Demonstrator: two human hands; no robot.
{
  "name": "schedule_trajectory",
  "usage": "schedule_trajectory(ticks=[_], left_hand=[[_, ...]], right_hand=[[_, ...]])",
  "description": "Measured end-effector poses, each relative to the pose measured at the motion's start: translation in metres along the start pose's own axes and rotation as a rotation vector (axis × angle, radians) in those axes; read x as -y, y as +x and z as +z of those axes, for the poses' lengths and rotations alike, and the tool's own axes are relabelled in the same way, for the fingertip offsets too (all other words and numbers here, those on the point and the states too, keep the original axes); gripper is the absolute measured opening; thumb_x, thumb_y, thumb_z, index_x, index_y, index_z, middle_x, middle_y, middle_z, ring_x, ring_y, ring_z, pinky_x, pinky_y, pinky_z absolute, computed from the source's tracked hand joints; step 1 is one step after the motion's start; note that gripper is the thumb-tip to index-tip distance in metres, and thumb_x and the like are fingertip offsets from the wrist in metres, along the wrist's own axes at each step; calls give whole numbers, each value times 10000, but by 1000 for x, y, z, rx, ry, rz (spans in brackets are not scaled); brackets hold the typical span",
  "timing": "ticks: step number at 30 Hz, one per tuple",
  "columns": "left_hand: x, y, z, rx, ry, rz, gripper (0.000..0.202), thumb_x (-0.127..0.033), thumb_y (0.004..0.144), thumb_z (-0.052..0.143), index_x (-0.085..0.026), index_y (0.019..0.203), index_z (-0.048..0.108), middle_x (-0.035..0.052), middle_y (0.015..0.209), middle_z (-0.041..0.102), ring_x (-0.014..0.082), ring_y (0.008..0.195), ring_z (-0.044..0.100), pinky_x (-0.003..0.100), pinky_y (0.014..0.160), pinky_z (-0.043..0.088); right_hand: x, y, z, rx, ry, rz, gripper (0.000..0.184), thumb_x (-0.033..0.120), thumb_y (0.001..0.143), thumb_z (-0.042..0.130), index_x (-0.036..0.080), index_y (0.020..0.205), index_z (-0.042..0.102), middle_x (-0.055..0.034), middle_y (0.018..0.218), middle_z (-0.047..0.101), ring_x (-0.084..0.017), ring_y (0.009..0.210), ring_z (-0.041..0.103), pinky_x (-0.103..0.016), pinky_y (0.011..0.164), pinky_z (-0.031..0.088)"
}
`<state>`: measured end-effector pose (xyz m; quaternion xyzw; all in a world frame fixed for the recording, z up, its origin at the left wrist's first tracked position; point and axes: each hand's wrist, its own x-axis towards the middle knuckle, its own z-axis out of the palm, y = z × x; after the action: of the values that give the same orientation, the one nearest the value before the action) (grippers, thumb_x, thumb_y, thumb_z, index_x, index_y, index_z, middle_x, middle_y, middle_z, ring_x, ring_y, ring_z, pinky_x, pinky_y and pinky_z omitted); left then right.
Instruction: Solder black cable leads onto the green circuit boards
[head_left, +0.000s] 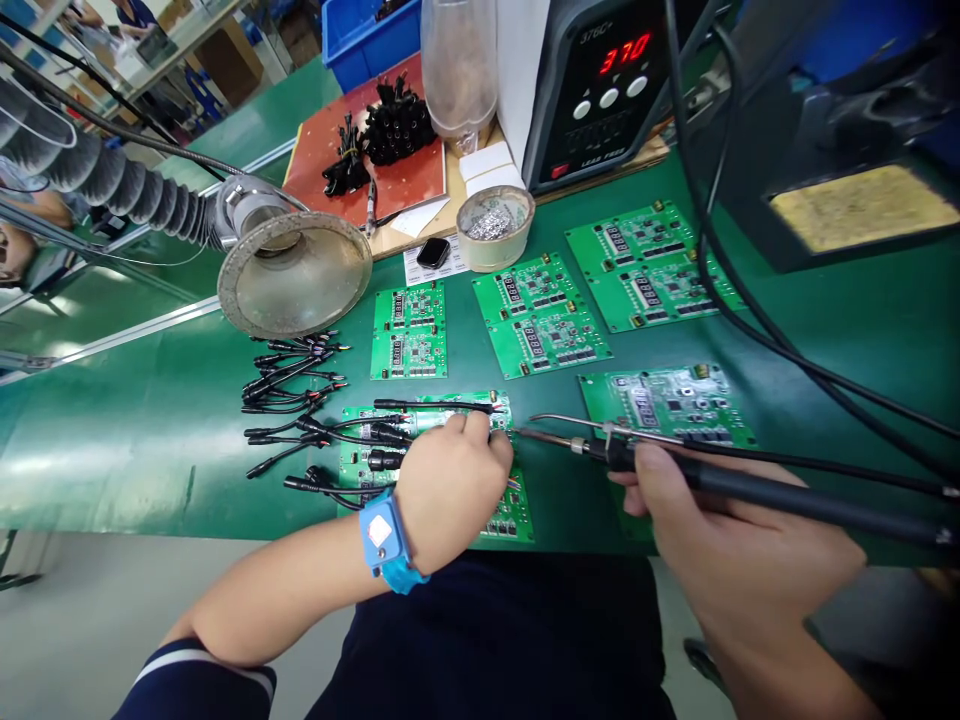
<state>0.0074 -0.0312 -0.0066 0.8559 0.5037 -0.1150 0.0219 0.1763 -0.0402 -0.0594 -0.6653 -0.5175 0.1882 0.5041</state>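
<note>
My right hand (739, 535) grips the black handle of a soldering iron (720, 480), with a thin metal feed tube running alongside its shaft. The iron's tip points left, at the right edge of a green circuit board (517, 525) in front of me. Over that board my left hand (454, 490) is closed, fingertips bent down; what they pinch is hidden. A blue wrist strap (385, 535) is on that wrist. Just beyond its fingers, a black cable (435, 405) with thin coloured wire ends lies across the board. Other black cables (367, 435) reach over the board's left side.
More boards lie behind (409, 330) and to the right (667, 405). A loose cable pile (289, 375) sits left, below a fume extractor hood (296, 275). At the back stand a solder tub (495, 230) and a soldering station (600, 100) reading 370. Black cords (795, 350) hang at right.
</note>
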Motion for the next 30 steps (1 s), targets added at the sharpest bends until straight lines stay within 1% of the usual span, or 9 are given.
schedule_trajectory(ticks=[4, 7, 10, 12, 14, 17, 21, 26, 30], left_hand=[[3, -2, 4, -42, -61, 1, 200, -99, 812, 473, -117, 991, 561, 62, 786, 537, 203, 738, 535, 316, 604, 489], [5, -3, 7, -63, -104, -40, 191, -122, 831, 472, -120, 1001, 560, 58, 792, 542, 202, 751, 536, 328, 640, 497], [6, -5, 9, -91, -141, -91, 175, -118, 835, 458, -136, 972, 564, 106, 1033, 527, 219, 889, 532, 332, 681, 505], [8, -5, 9, -117, -158, -93, 180, -121, 847, 433, -133, 975, 558, 129, 1227, 446, 230, 988, 512, 345, 730, 506], [9, -6, 10, -115, -161, -65, 183, -130, 857, 419, -128, 979, 556, 135, 1273, 434, 231, 1006, 518, 361, 757, 507], [12, -6, 11, -112, -140, -18, 171, -121, 841, 452, -119, 969, 566, 141, 1234, 493, 227, 980, 549, 365, 768, 509], [14, -6, 14, -120, -106, 14, 170, -95, 823, 469, -112, 951, 578, 152, 1251, 487, 224, 942, 578, 354, 748, 518], [13, -3, 8, -72, -40, 30, 170, -127, 843, 458, -126, 973, 567, 164, 1244, 491, 195, 755, 626, 335, 621, 533], [14, 2, -1, -25, 16, 42, 153, -173, 861, 444, -137, 920, 581, 146, 1182, 542, 196, 635, 626, 330, 514, 516]], right_hand=[[-4, 0, 1, 28, -14, -54, 93, 270, 666, 652, 187, 630, 629, 36, 517, 581, -125, 478, 572, -256, 516, 490], [-4, -1, 0, 38, -6, -49, 89, 268, 663, 657, 182, 654, 634, 32, 535, 591, -126, 499, 582, -243, 503, 484], [-2, -1, 1, 38, -10, -61, 91, 267, 665, 654, 185, 633, 630, 37, 522, 586, -121, 487, 578, -235, 503, 487], [-2, -1, 1, 30, -8, -68, 105, 273, 662, 656, 186, 613, 624, 37, 517, 585, -122, 479, 576, -240, 507, 490], [-1, 0, 1, 28, -1, -62, 111, 277, 661, 656, 184, 612, 622, 35, 519, 587, -125, 478, 575, -244, 499, 488], [-1, 0, 1, 38, -7, -57, 105, 273, 666, 651, 182, 621, 627, 32, 516, 584, -127, 485, 576, -243, 486, 479], [-2, 0, 0, 55, -1, -51, 103, 272, 666, 653, 181, 623, 631, 33, 511, 582, -123, 481, 572, -241, 492, 478], [-4, -1, 1, 51, -5, -39, 81, 262, 663, 659, 188, 642, 635, 34, 535, 590, -123, 504, 581, -241, 508, 478], [-5, -1, 1, 39, -23, -62, 85, 267, 660, 661, 189, 643, 634, 33, 543, 593, -125, 512, 582, -248, 529, 483]])
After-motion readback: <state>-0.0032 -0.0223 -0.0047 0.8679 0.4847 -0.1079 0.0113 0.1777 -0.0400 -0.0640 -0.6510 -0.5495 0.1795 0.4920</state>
